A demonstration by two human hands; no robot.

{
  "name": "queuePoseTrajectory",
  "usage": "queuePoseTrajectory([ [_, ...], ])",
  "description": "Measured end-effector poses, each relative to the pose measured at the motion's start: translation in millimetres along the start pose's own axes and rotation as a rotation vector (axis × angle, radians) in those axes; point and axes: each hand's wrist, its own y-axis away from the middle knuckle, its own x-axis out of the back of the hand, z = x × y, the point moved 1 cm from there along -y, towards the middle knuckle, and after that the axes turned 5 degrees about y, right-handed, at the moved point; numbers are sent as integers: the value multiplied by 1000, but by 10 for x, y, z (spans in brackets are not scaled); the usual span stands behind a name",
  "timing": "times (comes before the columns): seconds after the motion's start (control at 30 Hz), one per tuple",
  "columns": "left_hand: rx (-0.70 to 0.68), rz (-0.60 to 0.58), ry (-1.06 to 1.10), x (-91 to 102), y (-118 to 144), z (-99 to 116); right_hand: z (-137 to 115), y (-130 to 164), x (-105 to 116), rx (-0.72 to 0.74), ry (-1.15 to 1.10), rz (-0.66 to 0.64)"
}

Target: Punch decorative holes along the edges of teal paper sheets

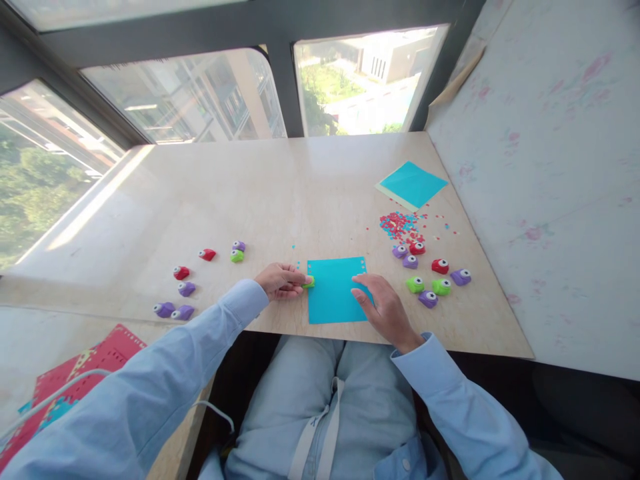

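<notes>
Hands [283, 280] two, punches [415, 285] fourteen, sheets [336, 290] two

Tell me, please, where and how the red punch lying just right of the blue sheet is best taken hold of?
Probably pinch the red punch across its rounded body from above. It lies free on the table, with a purple punch to its right and a green punch in front, so a sideways approach looks crowded.

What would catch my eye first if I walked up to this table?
Probably the blue paper square at the table's near edge, with the left hand pressing a small green punch onto its left side and the right hand lying flat on it. Right of it sits a cluster of googly-eyed punches below scattered confetti.
</notes>
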Motion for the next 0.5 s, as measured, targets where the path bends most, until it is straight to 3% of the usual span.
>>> queuePoseTrajectory([
  [0.5, -67, 80, 126, -87, 85, -72, 6, 3, 3, -14, -21, 4],
])
